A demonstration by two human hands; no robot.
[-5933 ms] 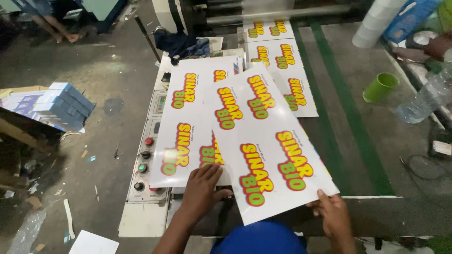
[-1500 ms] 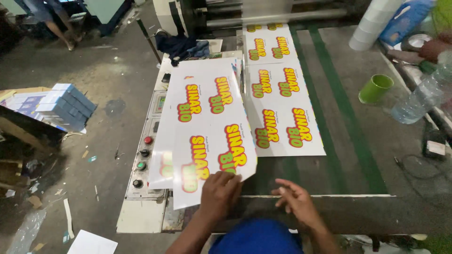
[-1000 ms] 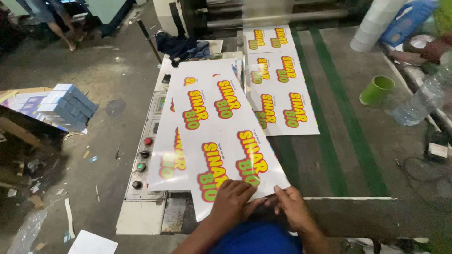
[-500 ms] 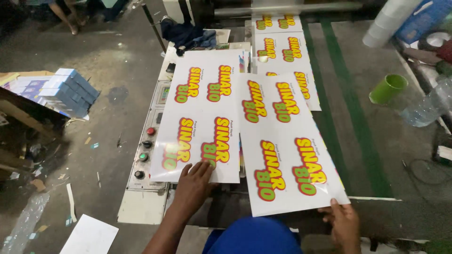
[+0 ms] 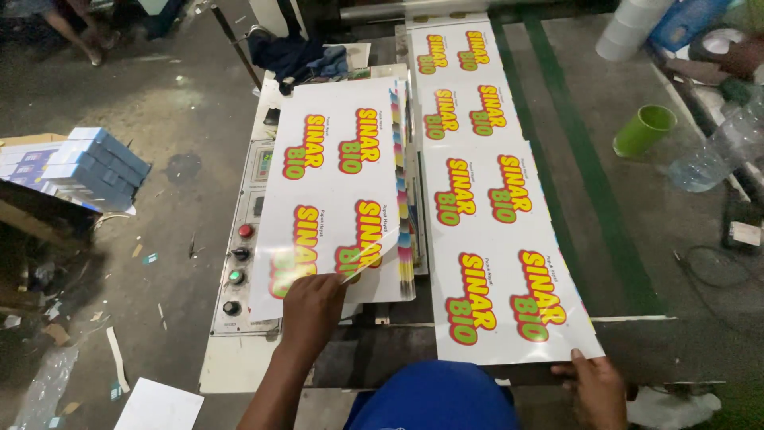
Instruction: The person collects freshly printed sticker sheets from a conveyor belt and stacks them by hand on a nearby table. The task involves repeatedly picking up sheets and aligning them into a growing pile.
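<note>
Two printed sheets lie mid-frame: my left hand (image 5: 312, 306) presses flat on the stack (image 5: 338, 187), my right hand (image 5: 593, 386) pinches the loose sheet's (image 5: 501, 239) lower corner. That glossy sheet could slip or crease, I judge.

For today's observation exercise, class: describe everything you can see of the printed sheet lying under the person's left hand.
The printed sheet is glossy white, thin and flexible like film or coated paper, carrying four red-and-yellow logos outlined in green and a strip of colour patches along its right edge. It tops a stack lying flat over the machine's control panel, partly hiding it. The left hand presses its near edge, where a corner curls up. A second sheet, held by the right hand, lies beside it.
</note>
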